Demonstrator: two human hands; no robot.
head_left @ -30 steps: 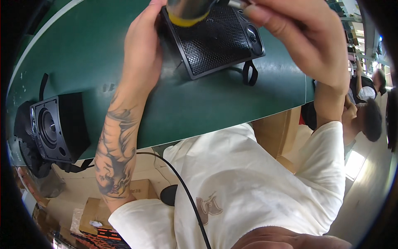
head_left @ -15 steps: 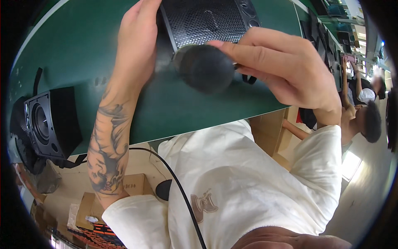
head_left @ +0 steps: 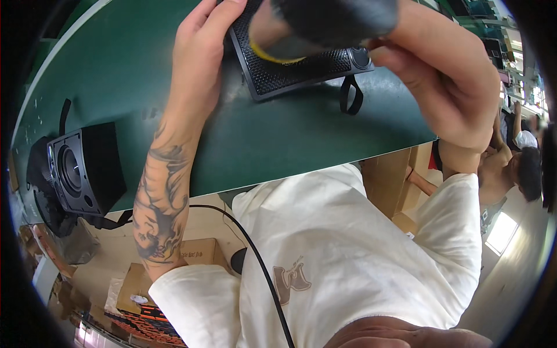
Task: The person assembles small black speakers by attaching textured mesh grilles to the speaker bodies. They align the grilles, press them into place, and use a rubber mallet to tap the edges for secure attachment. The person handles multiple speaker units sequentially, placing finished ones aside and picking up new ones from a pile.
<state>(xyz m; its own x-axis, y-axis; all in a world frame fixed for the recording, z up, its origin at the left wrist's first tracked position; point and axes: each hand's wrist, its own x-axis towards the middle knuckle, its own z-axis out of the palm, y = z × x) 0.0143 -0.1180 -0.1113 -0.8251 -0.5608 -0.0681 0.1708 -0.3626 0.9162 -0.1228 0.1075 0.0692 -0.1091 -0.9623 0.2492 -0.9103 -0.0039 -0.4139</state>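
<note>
A black, box-shaped loudspeaker with a dark mesh grille (head_left: 313, 71) is lying grille up, directly right of the left hand (head_left: 200, 52) and left of the right hand (head_left: 449, 75). Its far part is running out of view, and a round dark fitting (head_left: 360, 57) is showing at the end nearest the right hand. Between the two grips, a thick cylindrical black-and-grey tool with a yellow rim (head_left: 325, 26) is covering part of the grille; whether it is touching the mesh I cannot tell, as it is blurred. The right hand is holding this tool with its fingers curled in, the handle being hidden. The left hand is resting its thumb at the loudspeaker's left edge; its other fingers are partly passing out of view, so how far that grip is open I cannot tell. A black fabric strap loop (head_left: 358, 101) is sticking out left of the right hand. Beneath both grips, a smooth dark green tabletop (head_left: 278, 139) is spreading out. Well left of the left hand, a second black loudspeaker with a round cone (head_left: 101, 165) is standing. Nearer the body than either grip, a slim black cable (head_left: 267, 272) is hanging before a white short-sleeved shirt (head_left: 371, 232).
</note>
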